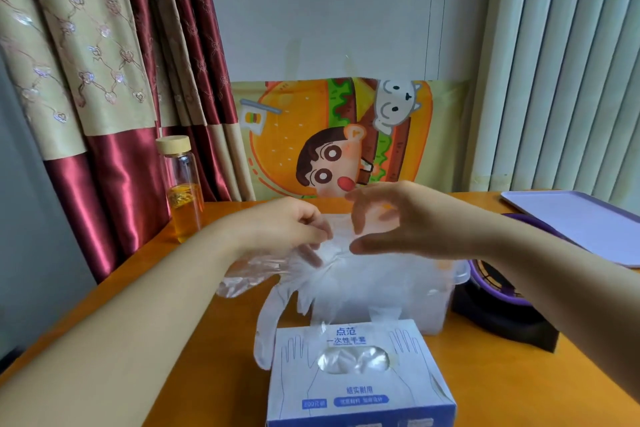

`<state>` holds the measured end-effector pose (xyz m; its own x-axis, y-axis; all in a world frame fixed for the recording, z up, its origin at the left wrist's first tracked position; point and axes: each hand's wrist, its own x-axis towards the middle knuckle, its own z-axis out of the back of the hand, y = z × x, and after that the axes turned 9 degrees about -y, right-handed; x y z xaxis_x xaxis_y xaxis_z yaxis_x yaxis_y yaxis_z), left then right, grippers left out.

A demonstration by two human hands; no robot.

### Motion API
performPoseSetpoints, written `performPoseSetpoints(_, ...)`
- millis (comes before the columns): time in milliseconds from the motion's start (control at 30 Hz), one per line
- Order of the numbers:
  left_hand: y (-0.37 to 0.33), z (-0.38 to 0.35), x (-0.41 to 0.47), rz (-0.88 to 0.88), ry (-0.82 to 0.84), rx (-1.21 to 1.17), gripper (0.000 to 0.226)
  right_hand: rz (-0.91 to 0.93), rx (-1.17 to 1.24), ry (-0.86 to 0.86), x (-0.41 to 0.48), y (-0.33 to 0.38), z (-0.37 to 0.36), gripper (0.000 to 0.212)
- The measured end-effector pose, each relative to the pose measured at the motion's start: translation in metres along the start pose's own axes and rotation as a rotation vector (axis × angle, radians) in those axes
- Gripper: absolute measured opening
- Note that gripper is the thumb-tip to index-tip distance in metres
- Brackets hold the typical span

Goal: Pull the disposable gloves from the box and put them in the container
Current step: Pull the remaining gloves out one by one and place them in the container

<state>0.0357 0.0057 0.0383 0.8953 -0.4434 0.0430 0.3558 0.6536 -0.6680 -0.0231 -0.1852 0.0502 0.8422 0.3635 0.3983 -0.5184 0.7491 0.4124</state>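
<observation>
Orange table (502,374): left fingers (311,229) pinch gloves (346,288) veiling the container (446,295), right fingers (358,218) spread, box (360,392) cut off below.

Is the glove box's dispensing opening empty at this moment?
No, crumpled clear gloves fill the oval opening on top of the glove box.

Left hand (291,224) pinches gloves (346,274); right hand (408,222) touches them.
</observation>
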Motion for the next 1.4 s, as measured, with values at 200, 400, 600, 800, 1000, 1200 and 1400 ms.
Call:
performPoseSetpoints(200, 0.014, 0.031, 0.014, 0.0, 0.089, 0.136, 0.012, -0.064, 0.037, -0.034, 0.034, -0.021, -0.009, 0.029)
performPoseSetpoints(400, 0.037, 0.063, 0.052, 0.138, -0.258, 0.544, 0.015, -0.258, 0.215, -0.152, 0.057, -0.053, -0.019, 0.038)
performPoseSetpoints(600, 0.014, 0.01, 0.068, -0.394, -0.573, 0.633, 0.026, -0.448, 0.041, -0.15, 0.05, -0.097, -0.032, 0.047)
performPoseSetpoints(800, 0.007, -0.049, 0.098, -0.164, 0.277, 0.799, 0.056, -0.524, -0.334, 0.051, 0.035, -0.119, -0.034, 0.06)
performPoseSetpoints(1000, 0.012, -0.074, 0.121, -0.08, 0.441, 0.858, 0.059, -0.474, -0.649, 0.22, 0.027, -0.118, -0.039, 0.034)
performPoseSetpoints(1200, 0.015, -0.087, 0.127, -0.047, 0.54, 0.821, 0.056, -0.184, -0.936, 0.129, 0.032, -0.098, -0.044, 0.036)
performPoseSetpoints(1400, 0.025, -0.093, 0.13, -0.024, 0.579, 0.86, 0.055, -0.401, -0.64, 0.68, 0.049, -0.124, -0.066, 0.062)
